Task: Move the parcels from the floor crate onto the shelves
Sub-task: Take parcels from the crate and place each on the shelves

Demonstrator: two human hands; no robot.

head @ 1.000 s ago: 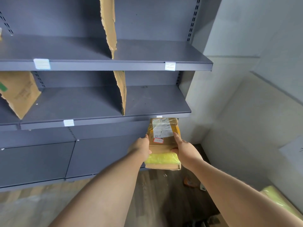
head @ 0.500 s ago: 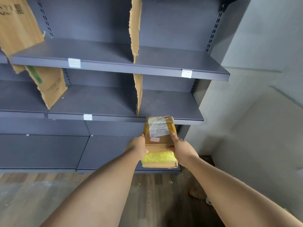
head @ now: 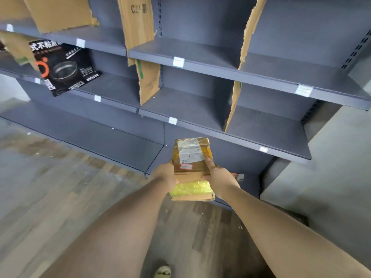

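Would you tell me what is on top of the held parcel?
On the parcel: a white label, a red-bordered sticker and a yellow band. The right hand covers one edge.

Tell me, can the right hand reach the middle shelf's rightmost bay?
Probably yes: the right hand, gripping the parcel, is just below the middle shelf's rightmost bay, with nothing showing between them.

Arms extended, left hand, right hand gripping parcel

Mid frame, parcel: brown cardboard w/ shiny clear tape, paper label & crinkly yellow plastic. Across the top, shelves: smooth dull grey metal. Between them, dividers: rough brown cardboard, torn edges. Upper left, box: glossy black print. Lower left, floor: wood-look planks.
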